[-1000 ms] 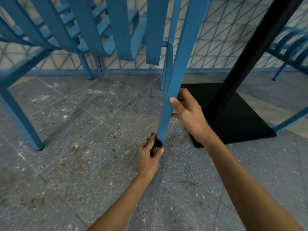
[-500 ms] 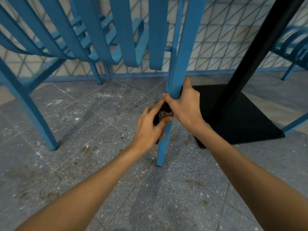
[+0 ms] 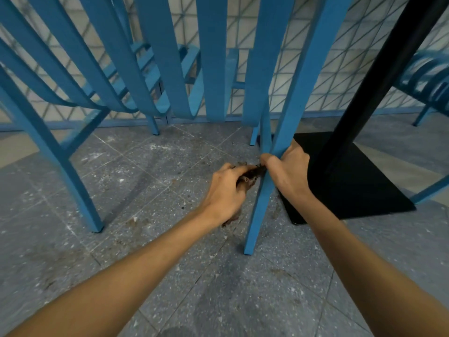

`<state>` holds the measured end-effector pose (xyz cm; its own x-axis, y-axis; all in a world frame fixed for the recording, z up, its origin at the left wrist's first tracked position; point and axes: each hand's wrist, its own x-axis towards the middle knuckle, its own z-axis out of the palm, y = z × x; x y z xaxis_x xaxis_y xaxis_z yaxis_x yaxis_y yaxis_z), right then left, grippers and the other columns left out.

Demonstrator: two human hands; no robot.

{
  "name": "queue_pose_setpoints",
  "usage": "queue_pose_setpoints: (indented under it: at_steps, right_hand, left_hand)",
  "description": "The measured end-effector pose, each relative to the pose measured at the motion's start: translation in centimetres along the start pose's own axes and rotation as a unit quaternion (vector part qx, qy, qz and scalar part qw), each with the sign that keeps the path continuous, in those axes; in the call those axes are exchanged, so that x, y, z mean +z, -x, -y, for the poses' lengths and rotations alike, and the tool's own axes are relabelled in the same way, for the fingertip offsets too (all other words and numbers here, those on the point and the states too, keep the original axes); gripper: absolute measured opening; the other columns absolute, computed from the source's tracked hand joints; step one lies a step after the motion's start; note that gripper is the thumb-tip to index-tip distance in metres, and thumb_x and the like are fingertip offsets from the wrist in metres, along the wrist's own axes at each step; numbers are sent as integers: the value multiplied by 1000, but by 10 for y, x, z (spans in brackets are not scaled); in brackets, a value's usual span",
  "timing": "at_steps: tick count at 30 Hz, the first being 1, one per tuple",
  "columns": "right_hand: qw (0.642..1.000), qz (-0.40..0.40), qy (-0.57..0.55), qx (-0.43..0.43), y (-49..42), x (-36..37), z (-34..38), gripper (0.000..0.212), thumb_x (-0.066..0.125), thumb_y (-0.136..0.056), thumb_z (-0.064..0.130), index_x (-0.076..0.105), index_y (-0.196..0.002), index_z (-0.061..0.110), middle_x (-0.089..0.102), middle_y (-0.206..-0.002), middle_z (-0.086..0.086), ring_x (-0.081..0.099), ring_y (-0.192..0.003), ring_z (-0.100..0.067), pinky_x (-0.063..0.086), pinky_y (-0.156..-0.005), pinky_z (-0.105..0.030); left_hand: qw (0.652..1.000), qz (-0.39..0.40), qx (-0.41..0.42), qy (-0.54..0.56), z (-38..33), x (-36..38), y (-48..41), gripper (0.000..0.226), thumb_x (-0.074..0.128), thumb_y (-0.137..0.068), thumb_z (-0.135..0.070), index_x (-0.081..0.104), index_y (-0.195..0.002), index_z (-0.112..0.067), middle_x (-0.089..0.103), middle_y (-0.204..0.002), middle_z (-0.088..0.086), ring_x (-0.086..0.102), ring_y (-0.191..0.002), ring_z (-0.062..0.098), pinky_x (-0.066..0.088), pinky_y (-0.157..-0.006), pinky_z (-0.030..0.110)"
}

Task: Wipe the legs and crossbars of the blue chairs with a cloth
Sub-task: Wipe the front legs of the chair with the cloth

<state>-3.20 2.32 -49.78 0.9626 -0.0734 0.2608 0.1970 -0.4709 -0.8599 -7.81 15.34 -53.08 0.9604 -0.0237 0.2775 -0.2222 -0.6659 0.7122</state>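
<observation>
A blue chair fills the upper view, and its near right leg slants down to the floor at centre. My left hand is shut on a dark cloth and presses it against the left side of that leg, about a third of the way up from the foot. My right hand grips the same leg from the right, just above the cloth. The chair's left leg stands at the left. Most of the cloth is hidden inside my fist.
A black table post rises from a black square base just right of the leg. Another blue chair stands at far right. A tiled wall with a blue skirting runs behind. The grey floor is stained.
My left hand slid the cloth up the leg from its foot to just below my right hand. The right hand kept its grip, and the view shifted back slightly.
</observation>
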Motion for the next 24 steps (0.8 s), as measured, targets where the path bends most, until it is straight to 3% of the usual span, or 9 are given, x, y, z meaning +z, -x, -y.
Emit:
queue_pose_setpoints:
  at_steps: [5,8,10,14,16,18,20,22,24]
  right_hand:
    - [1000,-9,9,1,6,-3,0,20,65,-75,3,59,-93,-5,65,-89,-25,64,-78,-34,51,-61,-37]
    - [999,19,38,25,7,-5,0,24,66,-80,13,60,-100,4,67,-90,-14,65,-79,-24,48,-50,-20]
    - [986,78,124,77,7,-14,3,42,67,-85,37,60,-111,6,67,-96,-6,61,-79,-16,41,-49,-11]
    - [896,303,227,232,27,-38,31,76,42,-84,71,62,-101,-1,71,-79,-16,70,-70,-28,58,-63,-34]
    - [882,379,173,219,37,-34,54,78,41,-84,70,58,-116,1,71,-96,-15,71,-82,-29,60,-71,-38]
    - [870,445,73,198,46,-19,77,66,43,-88,62,41,-138,19,57,-118,1,65,-97,-24,58,-82,-42]
    - [871,461,-22,171,53,1,95,48,49,-92,51,38,-133,29,52,-114,10,62,-96,-16,55,-88,-45]
    - [888,424,-74,159,55,23,105,33,59,-91,39,45,-119,30,60,-104,9,65,-88,-11,58,-77,-39]
    - [894,391,-117,186,50,43,110,43,66,-89,26,46,-126,18,68,-104,-5,71,-82,-21,59,-64,-37]
  left_hand:
    - [999,15,-35,17,-4,-17,3,27,54,-94,-15,63,-120,-16,59,-107,4,51,-94,10,30,-72,5]
    - [998,32,-48,39,-7,-26,5,21,56,-94,-18,67,-112,-16,65,-106,3,57,-94,11,37,-68,8]
    - [994,37,-75,66,-10,-32,7,19,57,-94,-18,67,-109,-16,66,-97,-3,56,-87,6,38,-62,6]
    - [982,15,-151,108,-7,-48,10,25,59,-92,-23,66,-115,-19,68,-104,-1,59,-95,10,44,-78,18]
    - [970,15,-180,163,0,-61,12,25,61,-91,-26,66,-114,-18,70,-104,1,64,-97,15,51,-86,29]
    - [955,29,-187,228,4,-73,15,23,61,-90,-28,66,-111,-20,72,-100,2,67,-94,17,54,-86,36]
    - [925,36,-201,319,4,-86,20,20,58,-92,-30,64,-109,-21,72,-100,3,68,-92,20,57,-78,36]
    - [892,37,-218,393,9,-106,25,26,54,-94,-33,60,-115,-20,70,-108,6,68,-96,26,58,-77,42]
    - [863,69,-228,446,22,-136,27,36,48,-94,-41,55,-123,-22,69,-110,5,67,-100,27,57,-80,45]
